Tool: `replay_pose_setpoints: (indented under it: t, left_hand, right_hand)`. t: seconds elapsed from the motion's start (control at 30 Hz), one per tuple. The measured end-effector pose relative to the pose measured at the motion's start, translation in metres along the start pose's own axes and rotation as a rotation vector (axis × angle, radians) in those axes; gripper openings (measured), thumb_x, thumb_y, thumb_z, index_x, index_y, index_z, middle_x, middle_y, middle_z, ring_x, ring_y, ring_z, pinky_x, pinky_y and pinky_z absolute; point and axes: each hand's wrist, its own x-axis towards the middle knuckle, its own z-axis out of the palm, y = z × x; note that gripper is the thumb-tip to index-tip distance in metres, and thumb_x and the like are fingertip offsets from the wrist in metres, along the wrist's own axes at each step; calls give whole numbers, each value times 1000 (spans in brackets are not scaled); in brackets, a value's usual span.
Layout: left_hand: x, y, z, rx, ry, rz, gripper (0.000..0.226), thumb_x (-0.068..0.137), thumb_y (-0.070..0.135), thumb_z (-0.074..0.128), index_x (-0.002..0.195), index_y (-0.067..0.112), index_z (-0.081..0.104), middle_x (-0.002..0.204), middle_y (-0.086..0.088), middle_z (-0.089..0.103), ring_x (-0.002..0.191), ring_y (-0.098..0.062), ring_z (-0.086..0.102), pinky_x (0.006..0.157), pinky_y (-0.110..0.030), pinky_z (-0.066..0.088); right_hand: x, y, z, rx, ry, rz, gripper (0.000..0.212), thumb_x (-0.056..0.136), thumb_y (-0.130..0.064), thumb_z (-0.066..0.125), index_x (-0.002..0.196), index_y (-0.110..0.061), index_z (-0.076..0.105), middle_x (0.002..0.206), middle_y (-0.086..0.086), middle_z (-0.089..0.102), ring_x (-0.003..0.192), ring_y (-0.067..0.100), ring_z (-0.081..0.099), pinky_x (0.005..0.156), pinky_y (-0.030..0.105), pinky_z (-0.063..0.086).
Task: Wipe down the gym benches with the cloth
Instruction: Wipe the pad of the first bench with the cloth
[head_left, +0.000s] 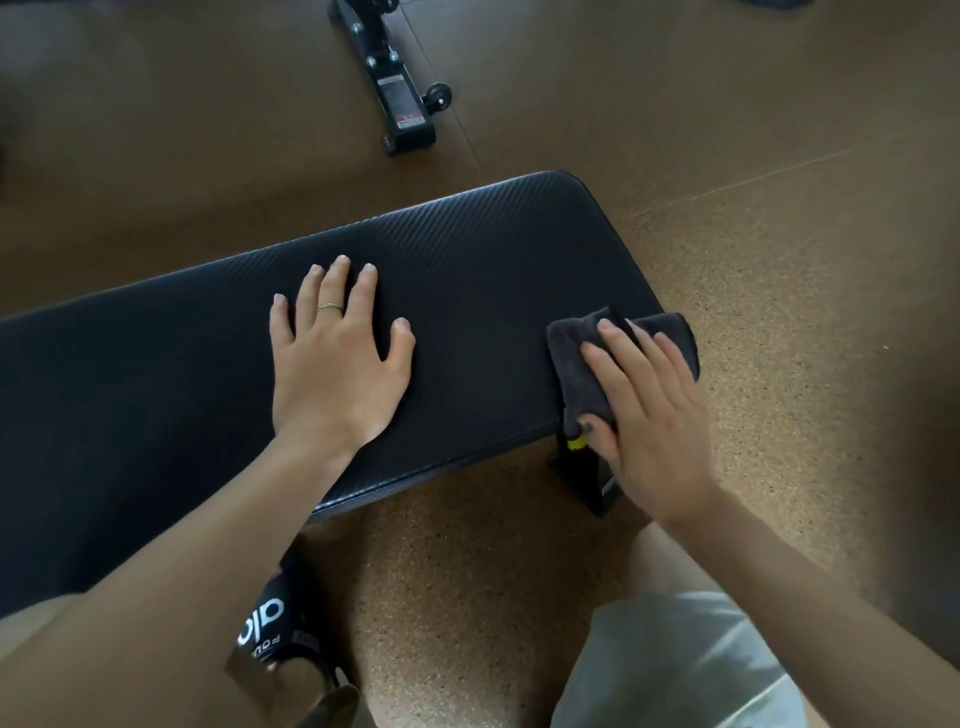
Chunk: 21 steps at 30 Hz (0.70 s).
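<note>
Right hand lies flat, fingers straight, pressing one folded dark grey cloth onto the near right corner of one black textured padded worktop. Left hand lies released, palm down with fingers spread, on the worktop middle, one thin ring on it. One black metal frame with a wheel sits on the brown cork floor beyond the worktop.

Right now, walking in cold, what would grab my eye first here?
The long black padded gym bench running across the middle, with the left hand resting flat on its top. At the bench's right end, the right hand presses a dark grey folded cloth against the corner. Beyond it, a black metal equipment base with a small wheel sits on the brown cork-like floor.
</note>
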Motion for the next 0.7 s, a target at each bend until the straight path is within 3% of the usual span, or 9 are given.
replay_pose_setpoints:
  t: [0.07, 0.17, 0.33, 0.47, 0.53, 0.7]
  left_hand:
    - [1, 0, 0, 7, -9, 4, 64, 105, 51, 31, 162, 21, 28, 170, -6, 22, 159, -24, 10, 129, -52, 6]
    - [1, 1, 0, 14, -5, 6, 64, 105, 50, 32, 161, 21, 29, 170, -6, 23, 159, -25, 11, 128, -53, 8]
    - [0, 1, 1, 16, -1, 8, 64, 105, 50, 32, 161, 20, 31, 169, -6, 25, 158, -25, 14, 128, -53, 9]
    - [-1, 0, 2, 18, 3, 7, 66, 103, 52, 25, 161, 20, 31, 169, -6, 26, 158, -25, 15, 128, -54, 11]
    - [0, 1, 2, 27, 0, 11, 68, 101, 52, 22, 161, 19, 31, 169, -7, 26, 158, -26, 15, 128, -55, 11]
    - [1, 2, 2, 60, -5, 15, 72, 99, 53, 16, 160, 18, 31, 168, -8, 27, 158, -27, 18, 127, -56, 14]
  right_hand:
    - [3, -34, 1, -1, -7, 73, 57, 110, -44, 32, 147, -5, 49, 156, 17, 44, 147, 39, 37, 124, 52, 24]
    - [16, -69, 0, -16, -69, -27, 55, 111, -45, 33, 149, -9, 50, 158, 12, 45, 147, 33, 39, 123, 48, 28]
    - [47, -47, -16, 28, -277, -230, 54, 113, -40, 20, 158, -15, 36, 166, 5, 29, 155, 22, 23, 127, 40, 18]
    - [60, -20, -22, 24, -318, -7, 53, 112, -39, 13, 160, -20, 25, 169, 0, 20, 158, 14, 10, 128, 33, 5]
    - [48, -34, -24, 10, -335, 49, 53, 112, -40, 11, 160, -20, 20, 170, -2, 15, 158, 14, 4, 129, 35, 4]
    - [68, -62, -24, 139, -465, -191, 53, 112, -41, 8, 162, -25, 13, 170, -8, 2, 157, 8, -9, 128, 34, -1]
